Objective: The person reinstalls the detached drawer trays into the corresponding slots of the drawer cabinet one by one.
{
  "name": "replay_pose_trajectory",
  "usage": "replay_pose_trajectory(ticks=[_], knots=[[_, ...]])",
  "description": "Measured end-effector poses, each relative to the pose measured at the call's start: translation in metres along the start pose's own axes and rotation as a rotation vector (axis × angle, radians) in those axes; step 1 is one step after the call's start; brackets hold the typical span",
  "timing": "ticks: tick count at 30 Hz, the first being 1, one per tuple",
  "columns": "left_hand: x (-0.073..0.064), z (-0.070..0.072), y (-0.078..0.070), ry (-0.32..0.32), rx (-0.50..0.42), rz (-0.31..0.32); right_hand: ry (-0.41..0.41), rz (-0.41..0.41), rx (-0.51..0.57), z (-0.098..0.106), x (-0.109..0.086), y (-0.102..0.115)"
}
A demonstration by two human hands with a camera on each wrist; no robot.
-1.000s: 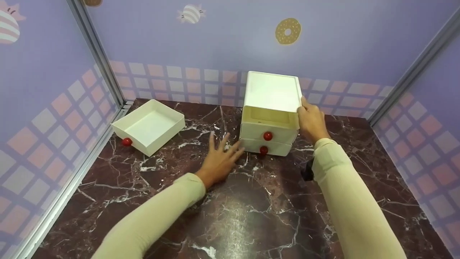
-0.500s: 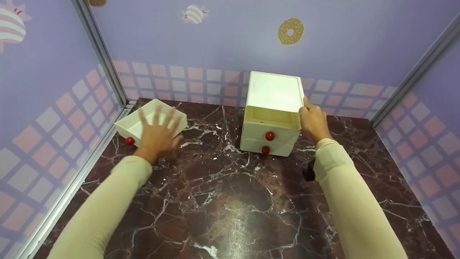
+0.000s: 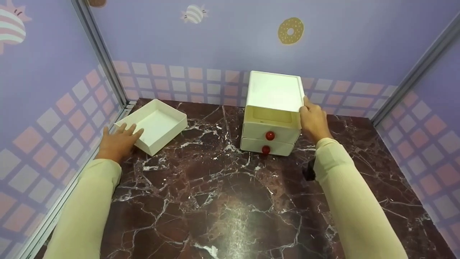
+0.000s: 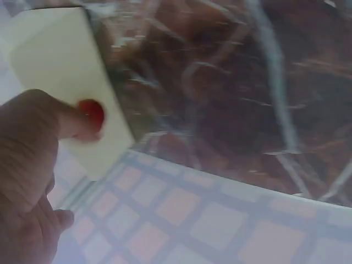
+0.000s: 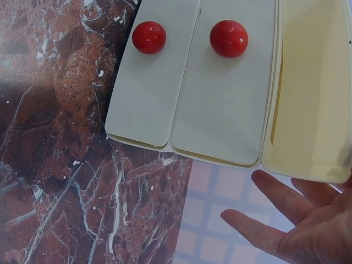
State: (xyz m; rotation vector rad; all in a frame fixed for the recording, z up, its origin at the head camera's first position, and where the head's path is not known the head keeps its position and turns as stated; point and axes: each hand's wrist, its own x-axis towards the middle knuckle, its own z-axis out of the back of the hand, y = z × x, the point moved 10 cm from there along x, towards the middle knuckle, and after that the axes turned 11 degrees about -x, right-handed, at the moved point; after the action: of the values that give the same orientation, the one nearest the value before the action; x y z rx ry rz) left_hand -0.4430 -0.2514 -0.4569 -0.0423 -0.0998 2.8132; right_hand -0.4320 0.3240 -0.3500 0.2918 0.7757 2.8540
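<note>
A loose white drawer [image 3: 160, 126] lies on the table at the left, turned at an angle. My left hand [image 3: 116, 142] is over its front end, fingers spread; in the head view it hides the red knob. The left wrist view shows the thumb close against that red knob [image 4: 92, 113], slightly blurred. A small white drawer cabinet [image 3: 275, 91] stands right of centre, with an uncovered top slot [image 3: 271, 115] above two shut drawers with red knobs. My right hand [image 3: 314, 120] rests against the cabinet's right side near the top; in the right wrist view its visible fingers extend loosely.
Dark red marbled table [image 3: 215, 201] runs under everything. A purple back wall [image 3: 222, 39] with checks stands behind the cabinet, and side walls close off left and right. The loose drawer sits close to the left wall's metal rail [image 3: 77, 183].
My left hand has moved left from beside the cabinet, across the loose drawer, to its knob end. The right hand has stayed on the cabinet, and both drawer and cabinet look still.
</note>
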Motion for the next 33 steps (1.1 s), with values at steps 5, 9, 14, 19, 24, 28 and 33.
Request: replay_pose_trajectory(ticks=[5,9,14,19,24,28,33], knots=[[0.001,-0.006,-0.001,-0.068,-0.007,-0.062,0.007,-0.008,0.005,0.000,-0.001,-0.001],[0.002,-0.002,-0.007,-0.144,0.000,-0.128,0.013,-0.014,0.005,0.000,-0.001,-0.003],[-0.002,-0.002,-0.006,-0.189,-0.005,-0.139,0.004,0.001,-0.004,0.001,-0.002,-0.001],[-0.006,-0.003,-0.004,-0.248,-0.004,-0.123,-0.016,0.011,-0.011,0.002,-0.002,0.000],[-0.007,-0.001,-0.010,-0.305,0.016,-0.145,-0.011,0.004,0.003,0.001,-0.002,0.001],[-0.004,-0.001,-0.021,-0.280,0.020,-0.160,-0.001,-0.010,0.009,0.000,-0.002,0.001],[0.004,-0.006,-0.044,-0.218,0.023,-0.200,0.012,-0.027,0.008,-0.001,-0.003,-0.001]])
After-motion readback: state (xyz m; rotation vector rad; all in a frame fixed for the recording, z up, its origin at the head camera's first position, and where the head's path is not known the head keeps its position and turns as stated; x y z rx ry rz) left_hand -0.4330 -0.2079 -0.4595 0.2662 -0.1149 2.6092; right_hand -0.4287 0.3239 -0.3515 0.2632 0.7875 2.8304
